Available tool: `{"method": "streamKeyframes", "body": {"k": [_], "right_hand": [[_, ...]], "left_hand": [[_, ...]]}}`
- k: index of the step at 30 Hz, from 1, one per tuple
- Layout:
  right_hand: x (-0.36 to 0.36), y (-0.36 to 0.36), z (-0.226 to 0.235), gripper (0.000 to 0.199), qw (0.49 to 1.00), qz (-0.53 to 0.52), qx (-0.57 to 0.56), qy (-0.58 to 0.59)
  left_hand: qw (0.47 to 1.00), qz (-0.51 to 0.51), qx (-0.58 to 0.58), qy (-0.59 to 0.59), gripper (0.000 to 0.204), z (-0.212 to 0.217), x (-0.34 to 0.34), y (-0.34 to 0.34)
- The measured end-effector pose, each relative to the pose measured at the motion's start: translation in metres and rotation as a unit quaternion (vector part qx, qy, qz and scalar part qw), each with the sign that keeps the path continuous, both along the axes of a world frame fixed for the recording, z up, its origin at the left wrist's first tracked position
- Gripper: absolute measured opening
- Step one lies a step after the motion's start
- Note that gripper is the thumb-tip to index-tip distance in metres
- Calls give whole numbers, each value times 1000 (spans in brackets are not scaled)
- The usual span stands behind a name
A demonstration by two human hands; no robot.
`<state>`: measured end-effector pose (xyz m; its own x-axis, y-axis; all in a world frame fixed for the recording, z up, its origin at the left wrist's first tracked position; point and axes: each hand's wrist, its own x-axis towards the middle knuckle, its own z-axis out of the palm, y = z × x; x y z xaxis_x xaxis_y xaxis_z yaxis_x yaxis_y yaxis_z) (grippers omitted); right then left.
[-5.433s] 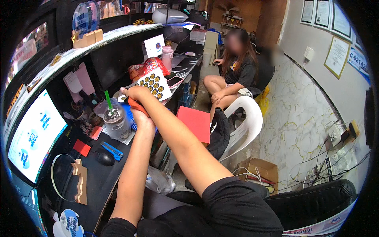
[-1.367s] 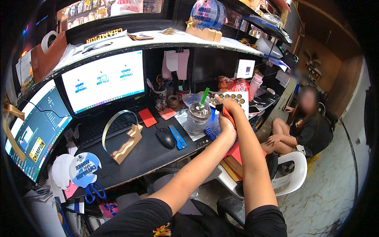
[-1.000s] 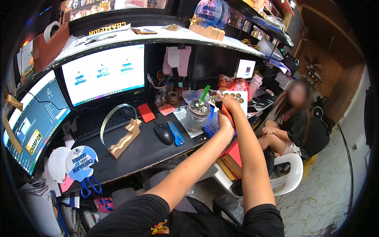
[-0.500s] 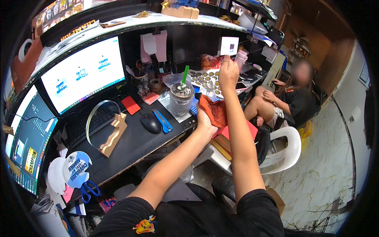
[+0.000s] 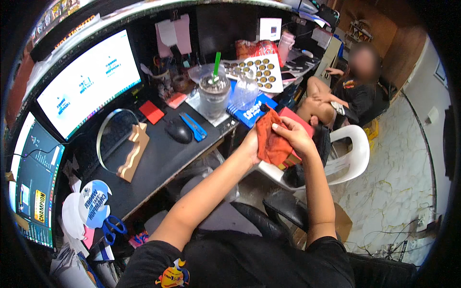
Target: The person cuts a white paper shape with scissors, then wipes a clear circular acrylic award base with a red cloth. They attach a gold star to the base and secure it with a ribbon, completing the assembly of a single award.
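Observation:
An orange-red cloth hangs between both my hands just off the desk's right edge. My left hand grips it from below and behind. My right hand pinches its upper part, fingers curled over it. A small dark object pokes out at the cloth's top; I cannot tell what it is. Close by on the desk stand a lidded plastic cup with a green straw and a clear bottle.
The black desk holds two lit monitors, a mouse, a blue cutter, a wooden stand, a sticker sheet and scissors. A person sits at right beyond a white plastic chair.
My right hand came back from the far end of the desk to the cloth, and both hands now hold it lower, off the desk edge. The view swung from the seated person toward the desk.

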<state>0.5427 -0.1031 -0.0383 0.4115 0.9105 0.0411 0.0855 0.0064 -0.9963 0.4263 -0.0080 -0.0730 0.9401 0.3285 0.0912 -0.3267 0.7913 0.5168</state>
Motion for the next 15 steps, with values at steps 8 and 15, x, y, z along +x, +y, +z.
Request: {"method": "streamKeyframes", "body": {"k": [8, 15], "right_hand": [[-38, -8, -20, 26, 977, -154, 94, -110], [-154, -13, -44, 29, 899, -110, 210, -369]], "left_hand": [[997, -18, -58, 55, 41, -28, 25, 11], [956, 11, -217, 195, 47, -38, 31, 30]]}}
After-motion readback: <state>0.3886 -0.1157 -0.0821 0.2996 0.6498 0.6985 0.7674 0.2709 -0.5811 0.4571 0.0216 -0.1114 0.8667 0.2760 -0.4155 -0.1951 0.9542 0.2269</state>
